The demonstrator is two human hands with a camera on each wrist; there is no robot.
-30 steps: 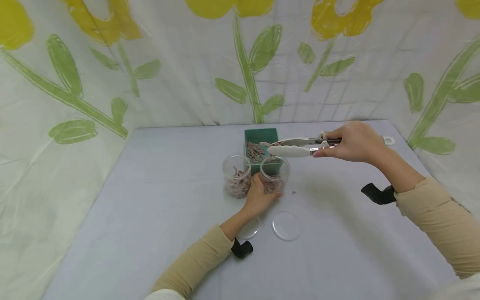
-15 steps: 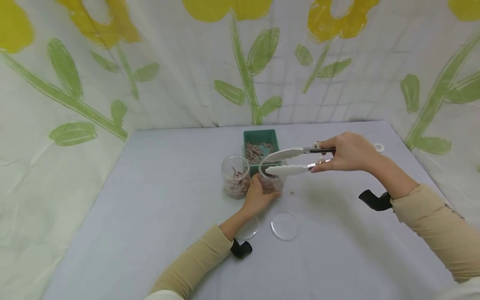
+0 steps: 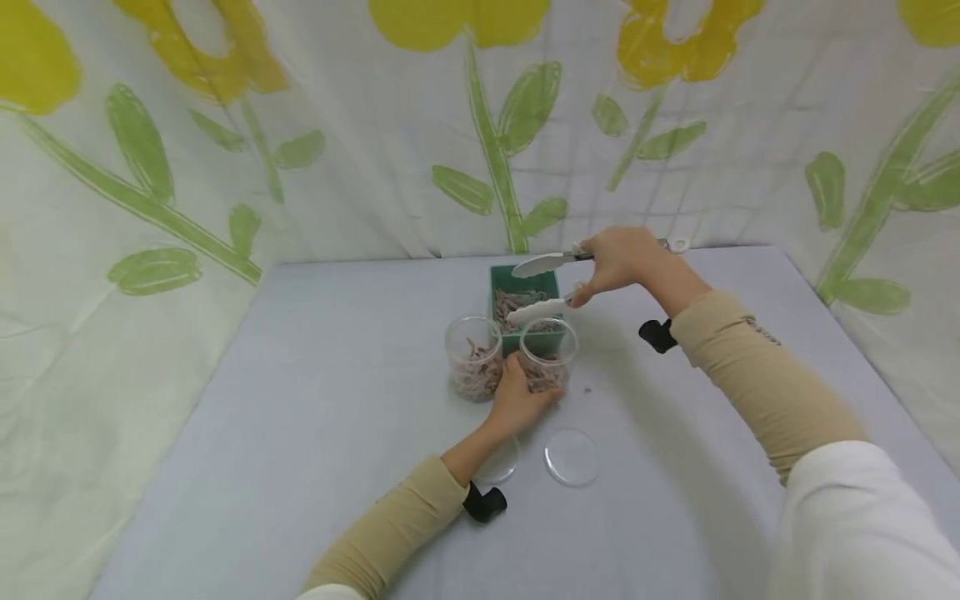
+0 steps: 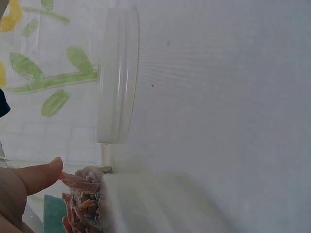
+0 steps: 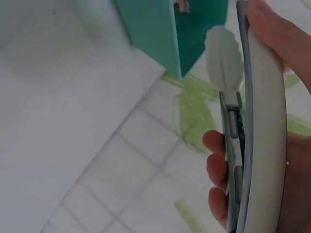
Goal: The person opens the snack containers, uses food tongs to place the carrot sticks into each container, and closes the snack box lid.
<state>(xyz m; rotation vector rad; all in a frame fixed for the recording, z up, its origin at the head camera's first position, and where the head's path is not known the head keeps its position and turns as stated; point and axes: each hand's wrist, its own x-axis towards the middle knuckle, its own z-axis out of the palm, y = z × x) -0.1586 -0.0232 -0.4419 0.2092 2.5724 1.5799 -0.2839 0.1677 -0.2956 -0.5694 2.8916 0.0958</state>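
My left hand (image 3: 517,400) grips the lower side of the right clear jar (image 3: 550,337), its thumb along the wall. Brownish, stringy shreds (image 4: 85,204) fill the jar's lower part. A second clear jar (image 3: 474,337) with similar shreds stands just left, against the back of that hand. My right hand (image 3: 618,260) holds white-tipped kitchen tongs (image 3: 542,310), their arms spread apart and nothing between the tips. The tongs hang over the green bin (image 3: 522,273), which holds more shreds behind the jars. In the right wrist view, fingers and thumb wrap the tongs' handles.
Two clear round lids lie in front of the jars: one lid (image 3: 572,457) in the open, the other lid (image 3: 501,462) partly under the left wrist. A small crumb (image 3: 587,390) lies right of the jar. A flower-printed curtain (image 3: 360,167) hangs behind the table (image 3: 337,375).
The tongs came from the bin with shreds between their tips, spread over the right jar, then moved back up and left over the bin. My left hand stayed on the jar.
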